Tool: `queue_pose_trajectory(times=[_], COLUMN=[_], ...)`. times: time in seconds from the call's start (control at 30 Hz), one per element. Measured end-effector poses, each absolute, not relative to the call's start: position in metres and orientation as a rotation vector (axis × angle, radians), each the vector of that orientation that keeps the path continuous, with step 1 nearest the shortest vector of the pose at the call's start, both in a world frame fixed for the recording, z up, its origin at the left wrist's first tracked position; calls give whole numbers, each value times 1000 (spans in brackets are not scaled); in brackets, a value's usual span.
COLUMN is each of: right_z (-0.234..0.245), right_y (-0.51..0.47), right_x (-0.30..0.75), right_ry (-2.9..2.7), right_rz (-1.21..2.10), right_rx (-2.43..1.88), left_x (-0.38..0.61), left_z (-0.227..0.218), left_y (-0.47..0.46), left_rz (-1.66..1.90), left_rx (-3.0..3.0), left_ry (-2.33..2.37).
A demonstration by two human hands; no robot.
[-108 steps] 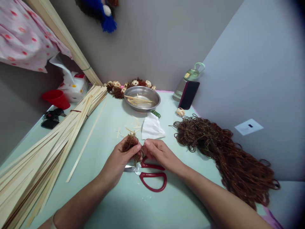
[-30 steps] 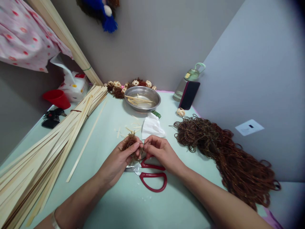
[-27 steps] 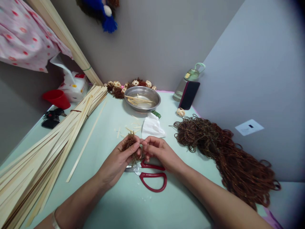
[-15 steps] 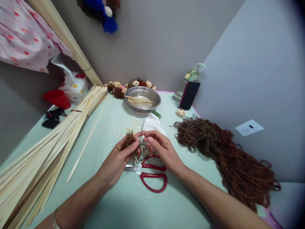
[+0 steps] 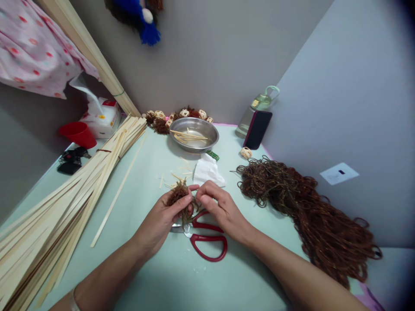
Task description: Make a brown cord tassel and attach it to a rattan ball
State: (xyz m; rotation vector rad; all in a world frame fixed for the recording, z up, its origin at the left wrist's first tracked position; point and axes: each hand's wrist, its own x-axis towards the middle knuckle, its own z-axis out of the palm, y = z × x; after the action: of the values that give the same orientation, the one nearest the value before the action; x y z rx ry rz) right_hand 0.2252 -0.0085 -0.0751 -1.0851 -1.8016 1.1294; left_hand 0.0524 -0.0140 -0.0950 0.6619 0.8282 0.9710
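Note:
My left hand (image 5: 164, 216) is closed around a small frayed bundle of brown yarn (image 5: 177, 193), its thumb pressed over the front. Loose strands hang below the thumb. Close by on the right, my right hand (image 5: 222, 209) has its fingers curled and the thumb and fingertips together beside the strands. Whatever sits in that pinch is too small to make out. Beneath both hands lie red-handled scissors (image 5: 209, 247) on the table, their blades partly covered by the left hand and yarn. A white tissue (image 5: 208, 169) lies just beyond the fingers.
Long pale wooden strips (image 5: 74, 194) cover the left side. Brown yarn skeins (image 5: 324, 224) lie at the right, near a small woven ball (image 5: 246, 152). A metal bowl (image 5: 194, 147) holding sticks stands behind, with a phone (image 5: 257, 129) leaning on a bottle (image 5: 246, 123).
My right fingers have curled in and closed into a pinch, the hand shifting slightly down. The yarn bundle has moved a little in my left hand.

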Motion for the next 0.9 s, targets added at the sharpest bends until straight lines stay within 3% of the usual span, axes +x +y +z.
queue_pose_trajectory(times=[0.53, 0.9], right_z=[-82, -80], right_y=[-5, -7], right_x=[222, 219], right_ry=[-1484, -1590], right_rz=[1313, 1275], right_rx=[-1114, -1153], left_x=[53, 54], left_z=[-95, -95], left_y=[-14, -15], left_rz=[948, 956], left_rx=[699, 713], left_ry=[863, 887])
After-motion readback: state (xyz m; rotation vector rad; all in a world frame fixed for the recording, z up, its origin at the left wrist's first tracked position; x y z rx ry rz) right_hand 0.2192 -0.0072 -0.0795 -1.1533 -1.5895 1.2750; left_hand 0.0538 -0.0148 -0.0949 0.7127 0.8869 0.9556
